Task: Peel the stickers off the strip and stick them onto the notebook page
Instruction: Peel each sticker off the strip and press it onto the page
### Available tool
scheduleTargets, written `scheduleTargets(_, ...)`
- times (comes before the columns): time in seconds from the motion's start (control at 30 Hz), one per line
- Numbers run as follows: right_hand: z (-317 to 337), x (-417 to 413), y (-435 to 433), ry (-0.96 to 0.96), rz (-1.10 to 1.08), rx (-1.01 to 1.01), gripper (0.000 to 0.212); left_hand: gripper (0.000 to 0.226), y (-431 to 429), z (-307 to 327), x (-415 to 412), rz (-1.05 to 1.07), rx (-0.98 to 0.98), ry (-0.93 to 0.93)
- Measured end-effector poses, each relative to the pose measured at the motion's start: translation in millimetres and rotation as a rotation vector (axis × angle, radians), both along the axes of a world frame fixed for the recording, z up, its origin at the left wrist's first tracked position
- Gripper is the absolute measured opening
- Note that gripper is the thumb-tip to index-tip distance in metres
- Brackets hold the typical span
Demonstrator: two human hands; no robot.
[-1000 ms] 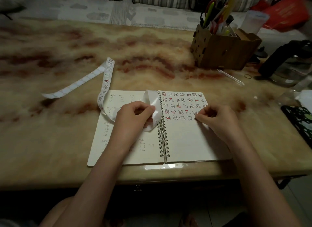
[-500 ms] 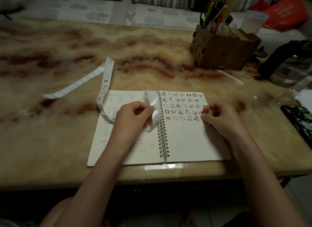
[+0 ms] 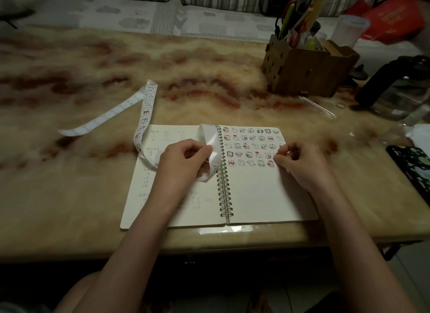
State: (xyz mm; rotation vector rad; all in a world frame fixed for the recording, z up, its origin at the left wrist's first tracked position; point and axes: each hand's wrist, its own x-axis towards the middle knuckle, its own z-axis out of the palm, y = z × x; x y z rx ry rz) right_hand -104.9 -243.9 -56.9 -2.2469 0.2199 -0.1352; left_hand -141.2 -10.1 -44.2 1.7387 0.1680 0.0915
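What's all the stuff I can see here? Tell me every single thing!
table: one, beige with red streaks, under everything.
notebook: one, cream pages, open at the near edge.
stickers: five rows, red and black cartoons, top of the right page.
sticker strip: one, white, looping from the left page across the table.
pen box: one, brown, far right.
jug: one, clear with a black handle, right edge.
left hand: one, grips the strip.
right hand: one, fingers curled, beside the stickers.

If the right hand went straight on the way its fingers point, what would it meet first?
Right hand: probably the bottom-row end sticker on the notebook page, just ahead of its fingertips; height unclear.
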Motion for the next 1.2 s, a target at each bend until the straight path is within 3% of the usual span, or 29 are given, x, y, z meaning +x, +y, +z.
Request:
scheduleTargets(0.2, 12, -9, 12, -0.202, -0.008, 0.117, 0.004, 0.011, -2, 6, -2, 0.002, -0.063, -0.037)
scheduleTargets(0.3, 24, -19, 37, -0.173, 0.159, 0.394, 0.004, 0.013, -4, 8, -1, 0.008, -0.118, -0.056)
scheduleTargets(0.5, 24, -34, 78, -0.192, 0.398, 0.523, 0.015, 0.007, -5, 10, 0, 0.027, -0.19, -0.099)
scheduleTargets(0.73, 21, -34, 82, -0.182, 0.397, 0.545, 0.02, 0.009, -7, 11, -1, 0.016, -0.157, -0.144)
scheduleTargets(0.9, 22, -32, 79, -0.223, 0.372, 0.515, 0.015, 0.026, -7, 9, -1, -0.027, -0.172, -0.093)
scheduleTargets(1.2, 23, -32, 77, -0.254, 0.362, 0.462, 0.012, 0.008, -6, 7, -2, -0.093, -0.146, -0.095)
